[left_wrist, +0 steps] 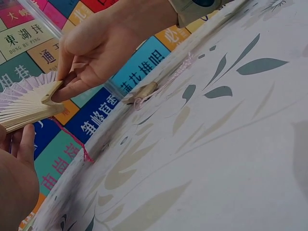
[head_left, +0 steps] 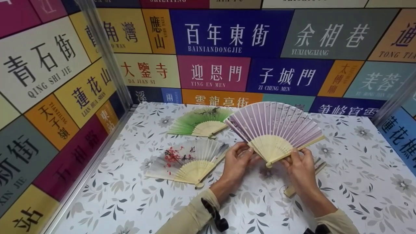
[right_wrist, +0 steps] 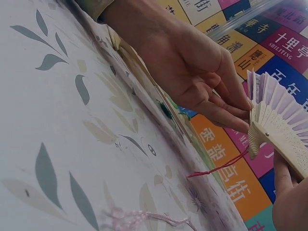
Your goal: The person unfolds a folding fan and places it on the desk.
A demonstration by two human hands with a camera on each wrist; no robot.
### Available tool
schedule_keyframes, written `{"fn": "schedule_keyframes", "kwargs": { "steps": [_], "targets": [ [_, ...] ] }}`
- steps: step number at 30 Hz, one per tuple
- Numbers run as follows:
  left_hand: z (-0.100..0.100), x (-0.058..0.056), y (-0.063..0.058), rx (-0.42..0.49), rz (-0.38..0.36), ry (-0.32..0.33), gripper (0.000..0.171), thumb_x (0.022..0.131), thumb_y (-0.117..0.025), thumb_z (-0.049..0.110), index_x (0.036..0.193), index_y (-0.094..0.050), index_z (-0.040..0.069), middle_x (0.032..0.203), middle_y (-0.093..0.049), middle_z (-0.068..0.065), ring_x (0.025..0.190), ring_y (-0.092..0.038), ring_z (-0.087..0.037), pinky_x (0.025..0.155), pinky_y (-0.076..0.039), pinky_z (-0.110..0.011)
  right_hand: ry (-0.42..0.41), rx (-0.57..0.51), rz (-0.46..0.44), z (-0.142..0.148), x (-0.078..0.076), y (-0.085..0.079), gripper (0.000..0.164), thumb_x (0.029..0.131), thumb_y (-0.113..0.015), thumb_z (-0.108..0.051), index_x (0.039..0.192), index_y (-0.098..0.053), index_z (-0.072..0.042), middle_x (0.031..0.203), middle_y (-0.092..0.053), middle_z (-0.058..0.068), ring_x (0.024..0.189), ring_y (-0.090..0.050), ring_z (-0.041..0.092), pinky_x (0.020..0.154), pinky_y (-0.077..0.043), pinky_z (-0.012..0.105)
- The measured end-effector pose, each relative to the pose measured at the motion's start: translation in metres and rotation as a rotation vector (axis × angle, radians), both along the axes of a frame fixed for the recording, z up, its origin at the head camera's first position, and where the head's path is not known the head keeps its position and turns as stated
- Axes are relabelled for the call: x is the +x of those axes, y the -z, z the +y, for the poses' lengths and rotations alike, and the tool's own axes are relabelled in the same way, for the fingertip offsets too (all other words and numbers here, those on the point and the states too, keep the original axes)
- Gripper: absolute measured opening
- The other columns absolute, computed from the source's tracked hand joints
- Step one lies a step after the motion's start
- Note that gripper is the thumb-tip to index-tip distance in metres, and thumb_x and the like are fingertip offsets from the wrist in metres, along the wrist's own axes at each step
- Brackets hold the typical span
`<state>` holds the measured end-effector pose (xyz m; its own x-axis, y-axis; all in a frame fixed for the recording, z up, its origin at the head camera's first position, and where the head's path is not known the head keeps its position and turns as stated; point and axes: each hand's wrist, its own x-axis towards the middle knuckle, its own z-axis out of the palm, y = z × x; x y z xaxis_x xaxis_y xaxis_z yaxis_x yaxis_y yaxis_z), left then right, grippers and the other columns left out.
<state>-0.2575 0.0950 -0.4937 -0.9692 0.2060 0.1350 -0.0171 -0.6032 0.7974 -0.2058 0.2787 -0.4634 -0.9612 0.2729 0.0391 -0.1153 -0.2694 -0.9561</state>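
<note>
Here's the left hand (head_left: 238, 160), thumb and fingers clamped on the left outer stick of the purple fan (head_left: 276, 133). Across to the right hand (head_left: 299, 162), and it pinches the other outer stick; the hands stand apart, the fan spread between them, up above the tabletop (head_left: 130, 201). Its pivot points down towards the person, the pleated arc faces the wall (head_left: 227, 35), and the long axis runs left to right, the right tip a touch lower in the head view.

What's out of sight? Several left fingers slip behind the fan, and so do some on the right. In both wrist views the frame edge cuts the fan off. A wooden piece (head_left: 289, 191) lies partly under the right hand and forearm, hard to make out.

Round about, from the left: the white fan (head_left: 191, 162) with red blossoms lies open, its right edge just beside the left hand. Behind it, the green fan (head_left: 208, 120), also open, its right end meeting the purple fan's outline. A red cord (right_wrist: 216, 166) dangles from the pivot, and a pale pink tassel (left_wrist: 180, 72) rests near the wooden piece.
</note>
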Motion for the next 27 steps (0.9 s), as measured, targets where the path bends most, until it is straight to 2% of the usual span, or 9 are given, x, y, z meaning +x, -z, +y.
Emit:
{"fn": "schedule_keyframes", "kwargs": {
  "steps": [11,17,21,27],
  "targets": [
    [-0.0011,0.0002,-0.0012,-0.003,-0.004,-0.011,0.025,0.095,-0.066,0.004,0.118,-0.060,-0.004,0.111,-0.064,-0.013,0.099,-0.069,-0.023,0.101,-0.053,-0.062,-0.033,-0.055,0.050,0.0012,-0.0005,0.0010,0.030,0.108,-0.037,-0.027,0.129,-0.027,-0.008,0.122,-0.064,0.003,0.115,-0.067,0.011,0.099,-0.058,0.026],
    [-0.0008,-0.0005,-0.0012,0.012,-0.029,-0.040,0.025,0.095,-0.066,0.004,0.117,-0.058,-0.004,0.109,-0.062,-0.012,0.098,-0.068,-0.022,0.097,-0.059,-0.054,-0.043,-0.067,0.052,0.0008,0.0000,0.0015,0.031,0.109,-0.037,-0.026,0.131,-0.027,-0.009,0.126,-0.060,0.005,0.116,-0.067,0.013,0.101,-0.057,0.029],
    [-0.0008,-0.0012,-0.0009,0.020,-0.038,-0.063,0.025,0.095,-0.066,0.003,0.117,-0.058,-0.005,0.108,-0.063,-0.013,0.096,-0.069,-0.022,0.094,-0.061,-0.050,-0.052,-0.098,0.067,0.0004,-0.0001,0.0023,0.030,0.108,-0.037,-0.025,0.132,-0.027,-0.009,0.124,-0.063,0.003,0.113,-0.068,0.015,0.101,-0.058,0.030],
    [-0.0014,-0.0016,-0.0004,0.017,-0.060,-0.082,0.026,0.094,-0.067,0.003,0.117,-0.059,-0.005,0.112,-0.063,-0.017,0.097,-0.069,-0.023,0.096,-0.060,-0.052,-0.065,-0.126,0.080,-0.0004,-0.0009,0.0048,0.031,0.109,-0.037,-0.023,0.134,-0.027,-0.009,0.121,-0.068,0.002,0.113,-0.069,0.016,0.101,-0.058,0.032]
  ]
}}
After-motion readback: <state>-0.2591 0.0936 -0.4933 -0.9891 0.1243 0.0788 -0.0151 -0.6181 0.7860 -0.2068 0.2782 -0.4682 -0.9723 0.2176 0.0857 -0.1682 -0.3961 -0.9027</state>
